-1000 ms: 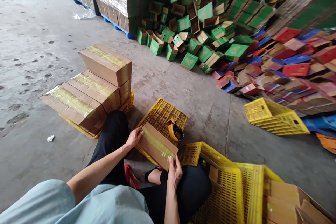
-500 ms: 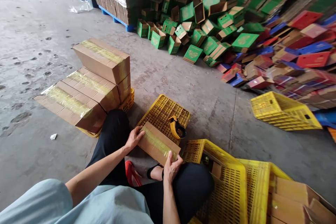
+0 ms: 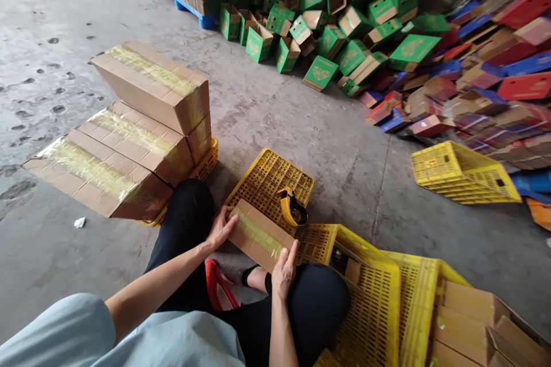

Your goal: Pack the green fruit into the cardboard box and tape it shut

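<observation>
Between my two hands is a small brown cardboard box with yellowish tape along its top. My left hand grips its left end, thumb on top. At the right end, my right hand presses its fingers against the side. The box rests over the near part of an upturned yellow plastic crate. A yellow and black tape dispenser lies on that crate, just beyond the box. Undersides of the box and some fingertips are hidden.
Taped cardboard boxes are stacked on a yellow crate at my left. Yellow crates stand by my right knee, one holding folded cardboard. Farther off lie heaps of green boxes, red and blue boxes, and another yellow crate.
The view has tilted down slightly, shifting the background. My right hand has turned a little at the box's right end, its fingers now straighter. The box has hardly moved.
</observation>
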The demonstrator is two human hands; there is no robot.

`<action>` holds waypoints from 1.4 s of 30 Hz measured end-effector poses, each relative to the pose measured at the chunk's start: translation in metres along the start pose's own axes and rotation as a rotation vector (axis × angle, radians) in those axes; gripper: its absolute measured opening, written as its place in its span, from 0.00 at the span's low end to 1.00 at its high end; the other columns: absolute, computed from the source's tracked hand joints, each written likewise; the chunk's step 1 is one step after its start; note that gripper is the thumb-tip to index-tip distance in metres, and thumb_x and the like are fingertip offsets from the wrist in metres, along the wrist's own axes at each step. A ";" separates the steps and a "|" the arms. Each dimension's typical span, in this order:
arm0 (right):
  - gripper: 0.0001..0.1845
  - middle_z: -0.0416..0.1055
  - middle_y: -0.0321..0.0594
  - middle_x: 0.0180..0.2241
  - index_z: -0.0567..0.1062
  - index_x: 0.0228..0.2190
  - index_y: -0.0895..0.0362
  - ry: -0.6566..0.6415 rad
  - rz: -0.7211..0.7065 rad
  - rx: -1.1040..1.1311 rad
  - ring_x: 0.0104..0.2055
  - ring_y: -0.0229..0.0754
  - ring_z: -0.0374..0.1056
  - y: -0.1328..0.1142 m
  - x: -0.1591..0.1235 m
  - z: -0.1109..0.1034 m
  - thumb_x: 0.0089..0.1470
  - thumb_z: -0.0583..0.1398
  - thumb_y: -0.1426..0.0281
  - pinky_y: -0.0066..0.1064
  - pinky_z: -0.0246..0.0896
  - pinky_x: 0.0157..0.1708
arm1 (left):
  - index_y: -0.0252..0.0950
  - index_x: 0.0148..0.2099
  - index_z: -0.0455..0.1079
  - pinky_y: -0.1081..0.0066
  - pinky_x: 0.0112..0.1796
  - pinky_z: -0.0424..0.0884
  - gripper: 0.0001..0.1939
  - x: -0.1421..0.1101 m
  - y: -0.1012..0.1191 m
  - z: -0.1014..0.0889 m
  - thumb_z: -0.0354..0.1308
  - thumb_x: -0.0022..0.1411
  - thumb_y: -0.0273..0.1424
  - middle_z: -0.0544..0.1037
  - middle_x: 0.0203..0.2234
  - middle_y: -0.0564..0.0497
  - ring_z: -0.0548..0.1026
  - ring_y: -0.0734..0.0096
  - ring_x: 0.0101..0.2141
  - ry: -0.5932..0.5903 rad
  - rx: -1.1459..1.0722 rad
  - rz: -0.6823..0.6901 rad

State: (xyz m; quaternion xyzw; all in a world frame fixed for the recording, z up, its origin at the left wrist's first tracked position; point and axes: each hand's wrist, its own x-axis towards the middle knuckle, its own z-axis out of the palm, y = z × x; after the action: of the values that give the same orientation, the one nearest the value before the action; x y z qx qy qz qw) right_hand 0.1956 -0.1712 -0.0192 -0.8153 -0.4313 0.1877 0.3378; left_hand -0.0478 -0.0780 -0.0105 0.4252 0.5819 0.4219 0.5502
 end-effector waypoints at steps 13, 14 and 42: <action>0.50 0.56 0.59 0.72 0.57 0.72 0.65 0.008 -0.004 -0.074 0.73 0.58 0.56 -0.008 0.001 -0.001 0.67 0.41 0.40 0.49 0.51 0.70 | 0.35 0.66 0.73 0.50 0.65 0.66 0.33 0.009 -0.007 0.008 0.63 0.68 0.50 0.77 0.62 0.41 0.71 0.43 0.64 -0.017 -0.011 0.001; 0.50 0.56 0.59 0.72 0.57 0.72 0.65 0.002 -0.001 -0.069 0.73 0.59 0.56 -0.008 0.001 -0.001 0.67 0.41 0.40 0.49 0.52 0.70 | 0.34 0.65 0.74 0.50 0.64 0.67 0.32 0.009 -0.007 0.008 0.63 0.68 0.49 0.77 0.61 0.41 0.71 0.42 0.64 -0.016 -0.011 0.019; 0.74 0.24 0.56 0.78 0.37 0.75 0.42 -0.633 -0.523 -0.742 0.77 0.74 0.18 -0.039 0.028 -0.056 0.42 0.75 0.48 0.83 0.32 0.62 | 0.31 0.51 0.81 0.57 0.50 0.78 0.31 0.003 0.009 0.001 0.69 0.58 0.52 0.86 0.42 0.43 0.83 0.50 0.47 0.034 -0.016 0.139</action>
State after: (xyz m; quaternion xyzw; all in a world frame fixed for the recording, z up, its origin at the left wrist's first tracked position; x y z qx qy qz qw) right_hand 0.2223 -0.1543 0.0468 -0.6492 -0.7370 0.1689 -0.0830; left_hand -0.0464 -0.0726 -0.0023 0.4529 0.5568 0.4711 0.5129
